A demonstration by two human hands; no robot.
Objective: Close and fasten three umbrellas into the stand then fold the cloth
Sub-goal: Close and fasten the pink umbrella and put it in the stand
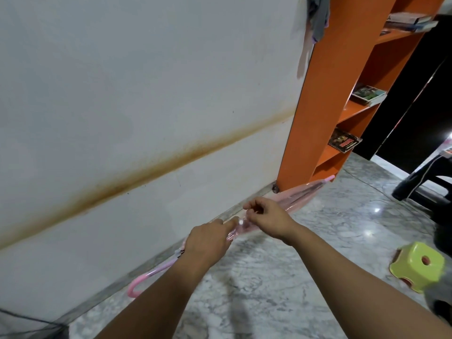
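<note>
Evidently fastening is under way: the left hand (208, 241) clasps the closed pink umbrella (297, 195) above the floor, while the right hand (265, 215) pinches its strap just beside, needing to press it shut next.

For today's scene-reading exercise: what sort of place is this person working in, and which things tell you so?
Probably a room in a home: a marble-patterned floor, an orange bookshelf holding books, and a small green plastic stool beside a stained white wall.

A green stool (418, 266) is sitting on marble floor (269, 289) right of the grip, orange shelves (315, 106) holding books (368, 94) standing beyond it.
</note>
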